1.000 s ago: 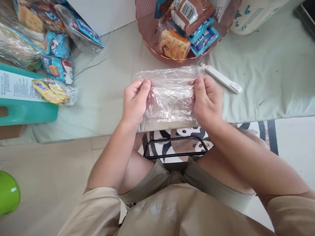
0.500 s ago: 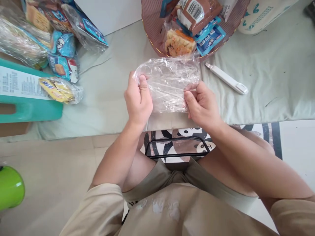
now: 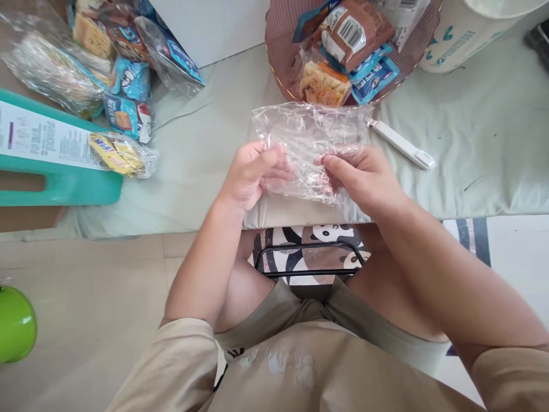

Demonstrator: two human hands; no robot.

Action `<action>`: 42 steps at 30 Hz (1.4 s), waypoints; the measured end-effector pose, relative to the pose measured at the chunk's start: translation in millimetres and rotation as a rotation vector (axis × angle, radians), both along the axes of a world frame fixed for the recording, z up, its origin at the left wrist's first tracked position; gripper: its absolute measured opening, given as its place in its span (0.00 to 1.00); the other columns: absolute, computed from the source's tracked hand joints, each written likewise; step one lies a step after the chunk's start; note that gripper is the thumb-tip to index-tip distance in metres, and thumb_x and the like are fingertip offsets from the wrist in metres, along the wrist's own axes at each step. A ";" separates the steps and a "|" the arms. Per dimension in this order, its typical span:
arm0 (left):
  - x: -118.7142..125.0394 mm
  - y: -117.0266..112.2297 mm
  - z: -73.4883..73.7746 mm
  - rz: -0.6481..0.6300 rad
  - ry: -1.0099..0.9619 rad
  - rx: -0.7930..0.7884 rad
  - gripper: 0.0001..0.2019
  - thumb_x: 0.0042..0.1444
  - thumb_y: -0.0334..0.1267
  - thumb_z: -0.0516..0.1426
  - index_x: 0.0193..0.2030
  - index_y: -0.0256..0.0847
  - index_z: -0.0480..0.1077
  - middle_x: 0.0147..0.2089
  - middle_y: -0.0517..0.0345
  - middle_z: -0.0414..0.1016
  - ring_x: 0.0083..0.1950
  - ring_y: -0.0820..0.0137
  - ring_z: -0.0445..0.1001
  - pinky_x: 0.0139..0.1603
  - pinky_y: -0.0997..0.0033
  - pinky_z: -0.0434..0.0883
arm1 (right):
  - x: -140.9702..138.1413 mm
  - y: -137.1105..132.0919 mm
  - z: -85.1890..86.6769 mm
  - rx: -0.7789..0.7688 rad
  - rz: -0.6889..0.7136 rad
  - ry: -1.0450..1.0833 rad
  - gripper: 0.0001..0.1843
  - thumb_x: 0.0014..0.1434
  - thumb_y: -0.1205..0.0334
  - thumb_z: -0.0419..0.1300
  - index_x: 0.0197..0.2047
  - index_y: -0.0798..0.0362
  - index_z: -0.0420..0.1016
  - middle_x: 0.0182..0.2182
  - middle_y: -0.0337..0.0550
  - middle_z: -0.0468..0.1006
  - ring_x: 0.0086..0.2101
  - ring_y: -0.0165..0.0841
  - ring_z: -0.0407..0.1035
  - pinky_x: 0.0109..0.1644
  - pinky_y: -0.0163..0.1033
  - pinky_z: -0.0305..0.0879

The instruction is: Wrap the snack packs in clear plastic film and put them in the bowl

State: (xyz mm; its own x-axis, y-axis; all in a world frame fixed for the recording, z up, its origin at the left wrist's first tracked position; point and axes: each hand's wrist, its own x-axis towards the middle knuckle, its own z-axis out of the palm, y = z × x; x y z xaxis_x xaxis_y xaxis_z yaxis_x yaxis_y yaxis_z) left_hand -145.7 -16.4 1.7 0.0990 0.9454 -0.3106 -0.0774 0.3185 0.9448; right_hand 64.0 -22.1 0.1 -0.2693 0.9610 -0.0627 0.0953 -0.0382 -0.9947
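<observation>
Right hand (image 3: pixel 371 177) pinches clear plastic (image 3: pixel 306 131) between bowl (image 3: pixel 281 57) and cloth's front edge (image 3: pixel 189 224).

Scene evenly and fairly brightly lit; light source not shown. Only soft shadows are cast on the tabletop (image 3: pixel 476 137). White glare streaks are scattered over the clear plastic bag (image 3: pixel 317 129); 1 highlight is caught on the green bin (image 3: pixel 15 326). Floor (image 3: pixel 521 257) at right is nearly washed out. Edges are stretched by the wide lens. Fine label (image 3: pixel 47 137) print is smeared; left hand (image 3: pixel 253 174) fingertips slightly soft.
</observation>
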 end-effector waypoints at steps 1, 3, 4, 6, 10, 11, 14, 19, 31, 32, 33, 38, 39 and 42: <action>-1.8 0.5 1.9 -0.038 -0.005 -0.025 0.21 0.48 0.53 0.72 0.33 0.42 0.70 0.22 0.64 0.72 0.22 0.74 0.73 0.22 0.76 0.70 | -0.4 1.4 1.5 -0.009 0.005 0.001 0.23 0.67 0.55 0.65 0.21 0.51 0.70 0.16 0.35 0.65 0.18 0.25 0.59 0.22 0.36 0.59; -5.6 1.1 5.1 -0.066 0.006 -0.020 0.20 0.45 0.47 0.74 0.32 0.42 0.70 0.21 0.65 0.71 0.20 0.76 0.70 0.20 0.79 0.67 | 0.5 3.6 3.9 -0.027 0.003 -0.003 0.19 0.66 0.53 0.66 0.25 0.51 0.75 0.16 0.34 0.65 0.18 0.25 0.58 0.21 0.37 0.57; -7.4 1.2 6.4 -0.066 0.014 -0.008 0.19 0.44 0.44 0.75 0.32 0.42 0.70 0.20 0.65 0.70 0.19 0.77 0.68 0.18 0.79 0.64 | 1.6 4.4 4.6 -0.029 -0.008 -0.009 0.17 0.66 0.50 0.66 0.29 0.51 0.78 0.16 0.34 0.65 0.18 0.26 0.58 0.21 0.37 0.56; -10.4 1.2 8.8 -0.048 0.027 0.012 0.17 0.45 0.42 0.74 0.33 0.42 0.71 0.19 0.66 0.66 0.18 0.77 0.66 0.16 0.78 0.61 | 5.0 5.2 4.1 -0.004 -0.043 -0.019 0.17 0.65 0.45 0.66 0.36 0.49 0.82 0.16 0.33 0.64 0.19 0.28 0.60 0.22 0.37 0.57; -9.7 -0.5 12.7 0.039 0.021 0.004 0.13 0.52 0.40 0.71 0.36 0.43 0.72 0.19 0.69 0.59 0.18 0.77 0.66 0.18 0.78 0.63 | 13.1 4.2 -5.1 0.082 -0.095 0.044 0.22 0.61 0.36 0.66 0.39 0.46 0.80 0.22 0.35 0.67 0.24 0.31 0.66 0.28 0.40 0.65; -8.0 -1.3 13.1 0.043 0.009 -0.001 0.12 0.54 0.40 0.70 0.37 0.44 0.72 0.19 0.70 0.58 0.17 0.78 0.64 0.18 0.78 0.64 | 14.4 3.7 -8.1 0.084 -0.097 0.073 0.22 0.61 0.35 0.66 0.40 0.45 0.80 0.22 0.35 0.67 0.24 0.32 0.66 0.29 0.40 0.66; -2.4 -3.6 12.2 0.016 -0.077 0.075 0.12 0.52 0.43 0.70 0.35 0.46 0.71 0.19 0.70 0.56 0.16 0.80 0.56 0.17 0.77 0.63 | 14.7 3.4 -13.7 0.040 -0.079 0.192 0.21 0.60 0.36 0.66 0.46 0.42 0.78 0.20 0.31 0.62 0.20 0.30 0.59 0.25 0.39 0.63; -1.7 -0.5 8.5 -0.010 -0.135 0.115 0.19 0.45 0.54 0.71 0.30 0.46 0.70 0.24 0.64 0.66 0.19 0.76 0.63 0.18 0.72 0.64 | 7.9 6.2 -4.0 -0.060 -0.061 0.416 0.14 0.53 0.47 0.71 0.35 0.44 0.76 0.19 0.32 0.65 0.17 0.28 0.56 0.19 0.38 0.54; -9.2 2.9 -7.5 -0.019 0.153 0.229 0.09 0.43 0.30 0.67 0.32 0.41 0.75 0.36 0.57 0.76 0.33 0.72 0.73 0.30 0.73 0.69 | 24.3 6.2 -20.5 0.117 -0.064 0.050 0.23 0.57 0.36 0.69 0.44 0.45 0.78 0.34 0.38 0.79 0.31 0.33 0.71 0.34 0.42 0.70; -8.5 1.5 -7.9 -0.017 0.157 0.234 0.10 0.42 0.28 0.67 0.33 0.42 0.75 0.38 0.57 0.76 0.35 0.72 0.74 0.30 0.73 0.69 | 23.2 6.3 -24.0 0.114 -0.049 0.063 0.28 0.54 0.36 0.71 0.51 0.42 0.76 0.36 0.36 0.79 0.32 0.34 0.73 0.36 0.42 0.71; -7.9 0.4 -8.0 -0.017 0.153 0.237 0.11 0.42 0.27 0.67 0.34 0.42 0.74 0.40 0.56 0.76 0.36 0.71 0.75 0.30 0.74 0.70 | 22.2 6.3 -27.4 0.101 -0.032 0.087 0.34 0.53 0.36 0.73 0.57 0.40 0.72 0.37 0.35 0.80 0.33 0.34 0.74 0.37 0.43 0.72; -5.4 1.8 -8.1 -0.016 0.077 0.218 0.19 0.41 0.28 0.70 0.40 0.44 0.74 0.44 0.57 0.75 0.42 0.68 0.79 0.34 0.74 0.75 | 19.4 5.1 -37.4 -0.035 0.086 0.170 0.22 0.56 0.39 0.71 0.44 0.43 0.73 0.30 0.34 0.76 0.28 0.32 0.72 0.30 0.42 0.68; -5.5 4.0 -9.0 0.007 0.077 0.217 0.21 0.40 0.29 0.71 0.42 0.45 0.74 0.45 0.58 0.75 0.44 0.67 0.79 0.34 0.75 0.75 | 18.5 5.2 -37.6 -0.052 0.087 0.185 0.20 0.57 0.40 0.70 0.39 0.45 0.72 0.27 0.34 0.73 0.26 0.31 0.70 0.28 0.41 0.65; -8.9 13.1 -13.0 0.162 0.131 0.245 0.27 0.40 0.30 0.73 0.47 0.49 0.72 0.46 0.58 0.75 0.49 0.66 0.79 0.37 0.76 0.76 | 14.0 6.6 -35.1 -0.063 0.032 0.237 0.19 0.59 0.45 0.69 0.33 0.46 0.66 0.24 0.33 0.67 0.23 0.28 0.64 0.26 0.39 0.62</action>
